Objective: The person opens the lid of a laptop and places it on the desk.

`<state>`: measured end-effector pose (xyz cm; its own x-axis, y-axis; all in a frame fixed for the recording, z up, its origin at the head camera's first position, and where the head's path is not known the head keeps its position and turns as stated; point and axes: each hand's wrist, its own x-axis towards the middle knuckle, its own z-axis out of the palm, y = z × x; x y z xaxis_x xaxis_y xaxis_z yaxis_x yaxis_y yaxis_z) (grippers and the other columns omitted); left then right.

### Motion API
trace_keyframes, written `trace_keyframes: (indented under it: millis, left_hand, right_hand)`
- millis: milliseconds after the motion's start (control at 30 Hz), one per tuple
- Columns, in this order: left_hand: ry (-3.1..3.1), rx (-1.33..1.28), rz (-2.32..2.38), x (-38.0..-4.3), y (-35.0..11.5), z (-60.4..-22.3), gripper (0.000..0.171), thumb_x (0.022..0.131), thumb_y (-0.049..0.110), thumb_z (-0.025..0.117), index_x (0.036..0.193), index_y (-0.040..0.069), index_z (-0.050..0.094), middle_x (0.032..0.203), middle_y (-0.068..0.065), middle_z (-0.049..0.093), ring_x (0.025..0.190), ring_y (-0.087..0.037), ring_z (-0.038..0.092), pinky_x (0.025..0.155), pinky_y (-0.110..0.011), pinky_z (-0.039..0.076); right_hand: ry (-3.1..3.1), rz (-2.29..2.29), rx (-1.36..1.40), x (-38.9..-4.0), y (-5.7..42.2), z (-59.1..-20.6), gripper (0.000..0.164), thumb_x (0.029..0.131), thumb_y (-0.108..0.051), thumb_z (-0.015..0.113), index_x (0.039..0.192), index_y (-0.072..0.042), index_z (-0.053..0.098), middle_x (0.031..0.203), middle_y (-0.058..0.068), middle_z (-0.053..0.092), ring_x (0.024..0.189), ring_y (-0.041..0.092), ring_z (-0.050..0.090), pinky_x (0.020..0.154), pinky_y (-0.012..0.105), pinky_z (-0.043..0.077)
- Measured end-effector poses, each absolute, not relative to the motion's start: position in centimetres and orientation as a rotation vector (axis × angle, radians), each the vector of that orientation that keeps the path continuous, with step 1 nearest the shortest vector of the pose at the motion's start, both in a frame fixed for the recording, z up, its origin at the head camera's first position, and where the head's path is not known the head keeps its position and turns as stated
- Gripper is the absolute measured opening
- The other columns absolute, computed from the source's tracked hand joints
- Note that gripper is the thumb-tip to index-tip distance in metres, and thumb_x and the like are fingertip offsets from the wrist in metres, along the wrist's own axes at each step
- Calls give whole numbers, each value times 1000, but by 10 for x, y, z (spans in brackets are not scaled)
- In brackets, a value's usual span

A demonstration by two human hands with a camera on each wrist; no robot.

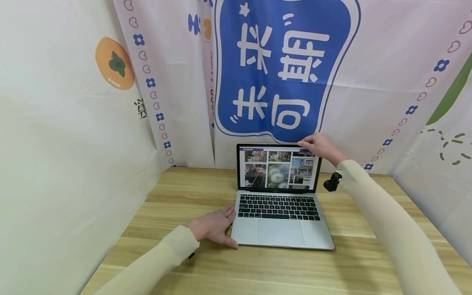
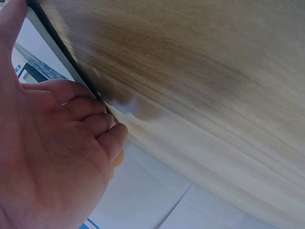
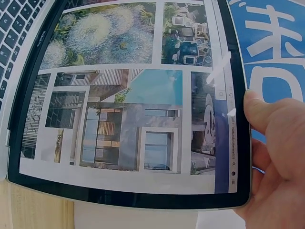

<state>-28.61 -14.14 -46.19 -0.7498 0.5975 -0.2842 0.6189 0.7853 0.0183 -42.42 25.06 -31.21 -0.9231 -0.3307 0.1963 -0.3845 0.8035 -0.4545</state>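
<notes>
Wooden table [image 1: 177,196] against printed cloth backdrop [image 1: 284,69] with large white characters on blue. Laptop [image 1: 280,221] open at table middle, screen [image 1: 278,168] facing person, long axis left-right; tiny header text unreadable. Right hand [image 1: 320,146] pinches lid's top right edge, thumb on bezel. Left hand [image 1: 215,226] flat, fingers relaxed, touching base's left front corner.

A light wooden table [image 1: 368,262] stands enclosed by white printed curtains [image 1: 66,164], one bearing a blue banner [image 1: 284,69].
</notes>
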Motion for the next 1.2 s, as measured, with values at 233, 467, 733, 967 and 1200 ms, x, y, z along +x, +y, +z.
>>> trace_keyframes:
  millis: [233, 467, 733, 967, 1200]
  left_hand:
    - [2702, 954, -119, -287, -142, -462, 119, 76, 85, 51, 155, 1, 24, 164, -17, 17, 152, -29, 18, 123, -39, 25]
    - [2703, 944, -131, -287, -140, -462, 118, 76, 85, 51, 155, 2, 24, 164, -16, 17, 152, -28, 18, 123, -39, 25]
    - [2695, 933, -115, -288, -139, -463, 118, 75, 84, 53, 155, 2, 24, 164, -16, 18, 152, -28, 19, 122, -40, 26]
    - [2698, 914, -114, -288, -140, -466, 119, 74, 86, 52, 155, 3, 24, 164, -15, 18, 152, -28, 19, 122, -40, 26]
    - [2692, 903, -113, -288, -140, -463, 119, 75, 85, 52, 155, 3, 23, 164, -14, 17, 153, -28, 18, 122, -40, 26]
  right_hand:
    - [-2874, 811, 538, -431, 250, -315, 46, 102, -31, 53, 67, 0, 55, 49, -5, 29, 47, 13, 24, 53, 30, 31]
    - [-2846, 855, 530, -434, 253, -319, 47, 102, -30, 53, 65, -1, 52, 49, -4, 30, 46, 13, 25, 52, 30, 30]
    - [-2854, 892, 481, -442, 252, -322, 46, 102, -31, 53, 64, -5, 51, 49, -4, 32, 47, 14, 27, 53, 31, 32]
    - [-2848, 888, 470, -446, 249, -323, 47, 102, -31, 54, 64, -4, 50, 50, -4, 31, 48, 14, 27, 53, 30, 30]
    - [-2852, 902, 442, -449, 251, -326, 47, 102, -33, 53, 67, -1, 55, 50, -4, 31, 48, 14, 27, 52, 31, 30]
